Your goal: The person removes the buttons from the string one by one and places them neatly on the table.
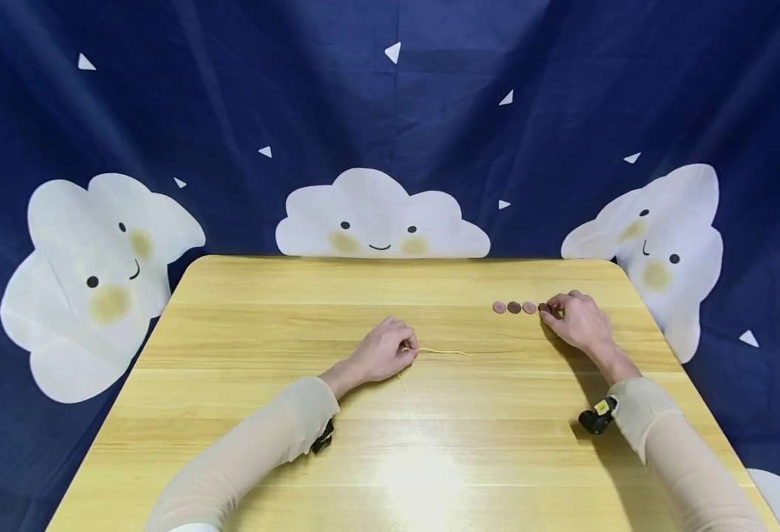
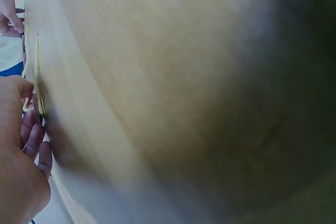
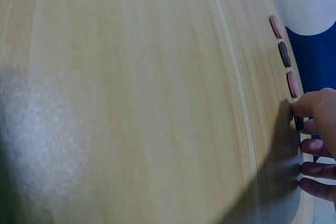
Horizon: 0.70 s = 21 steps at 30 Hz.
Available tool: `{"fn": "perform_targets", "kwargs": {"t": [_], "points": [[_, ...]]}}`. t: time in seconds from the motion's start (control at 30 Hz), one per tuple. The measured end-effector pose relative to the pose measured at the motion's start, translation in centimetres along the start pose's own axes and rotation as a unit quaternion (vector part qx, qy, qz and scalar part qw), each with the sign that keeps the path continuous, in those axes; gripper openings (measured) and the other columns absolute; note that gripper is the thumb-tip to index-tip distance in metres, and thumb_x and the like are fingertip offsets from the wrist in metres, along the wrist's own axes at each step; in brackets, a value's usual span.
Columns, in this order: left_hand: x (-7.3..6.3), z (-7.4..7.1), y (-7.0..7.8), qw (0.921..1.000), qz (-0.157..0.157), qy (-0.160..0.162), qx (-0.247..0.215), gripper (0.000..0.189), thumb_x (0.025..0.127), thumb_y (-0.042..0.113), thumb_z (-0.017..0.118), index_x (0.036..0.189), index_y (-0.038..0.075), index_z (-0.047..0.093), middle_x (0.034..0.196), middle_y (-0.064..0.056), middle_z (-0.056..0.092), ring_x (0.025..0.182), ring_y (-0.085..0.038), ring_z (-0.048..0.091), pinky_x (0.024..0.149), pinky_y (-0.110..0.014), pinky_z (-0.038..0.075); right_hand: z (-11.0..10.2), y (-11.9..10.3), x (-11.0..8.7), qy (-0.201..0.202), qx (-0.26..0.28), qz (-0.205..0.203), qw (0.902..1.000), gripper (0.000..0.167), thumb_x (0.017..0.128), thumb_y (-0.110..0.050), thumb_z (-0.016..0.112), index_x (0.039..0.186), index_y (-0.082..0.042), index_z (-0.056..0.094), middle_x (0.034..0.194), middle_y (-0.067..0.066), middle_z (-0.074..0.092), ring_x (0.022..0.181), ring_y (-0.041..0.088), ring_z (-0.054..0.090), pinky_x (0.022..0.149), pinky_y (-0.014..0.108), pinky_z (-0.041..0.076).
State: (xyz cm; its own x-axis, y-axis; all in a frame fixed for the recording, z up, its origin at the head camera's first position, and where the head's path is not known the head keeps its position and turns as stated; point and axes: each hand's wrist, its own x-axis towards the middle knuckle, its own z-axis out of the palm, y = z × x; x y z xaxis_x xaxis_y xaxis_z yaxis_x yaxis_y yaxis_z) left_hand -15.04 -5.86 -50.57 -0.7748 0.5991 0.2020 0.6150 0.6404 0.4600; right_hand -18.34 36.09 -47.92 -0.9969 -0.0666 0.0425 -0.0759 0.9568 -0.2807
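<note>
In the head view my left hand [image 1: 385, 350], near the middle of the table, pinches a yellow string [image 1: 445, 352]. One end runs out to the right and a short end hangs below the fingers. The left wrist view also shows a thin reddish-brown button [image 2: 37, 109], edge-on between thumb and fingers beside the string. At the back right, my right hand [image 1: 579, 321] pinches a dark brown button [image 1: 545, 308] at the right end of a row. To its left lie a pink button [image 1: 529, 307], a dark brown button [image 1: 513, 307] and another pink button [image 1: 499, 307].
The light wooden table [image 1: 264, 428] fills the front of the head view. A blue curtain [image 1: 390, 96] with white clouds hangs behind its back edge. A small black wrist camera [image 1: 596, 417] sits under the right forearm.
</note>
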Motion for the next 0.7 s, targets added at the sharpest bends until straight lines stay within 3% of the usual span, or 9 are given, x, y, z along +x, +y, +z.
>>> {"fn": "perform_targets", "kwargs": {"t": [0.7], "points": [[0.03, 0.08, 0.05, 0.9999, -0.008, -0.006, 0.001, 0.005, 0.096, 0.021, 0.071, 0.093, 0.017, 0.071, 0.089, 0.004, 0.064, 0.09, -0.012, 0.052, 0.083, -0.028, 0.047, 0.12, -0.02, 0.09, 0.004, 0.005, -0.003, 1.0, 0.039, 0.1, -0.037, 0.066, 0.124, -0.006, 0.072, 0.116, 0.02, 0.065, 0.11, 0.042, 0.06, 0.08, 0.063, 0.052]]}}
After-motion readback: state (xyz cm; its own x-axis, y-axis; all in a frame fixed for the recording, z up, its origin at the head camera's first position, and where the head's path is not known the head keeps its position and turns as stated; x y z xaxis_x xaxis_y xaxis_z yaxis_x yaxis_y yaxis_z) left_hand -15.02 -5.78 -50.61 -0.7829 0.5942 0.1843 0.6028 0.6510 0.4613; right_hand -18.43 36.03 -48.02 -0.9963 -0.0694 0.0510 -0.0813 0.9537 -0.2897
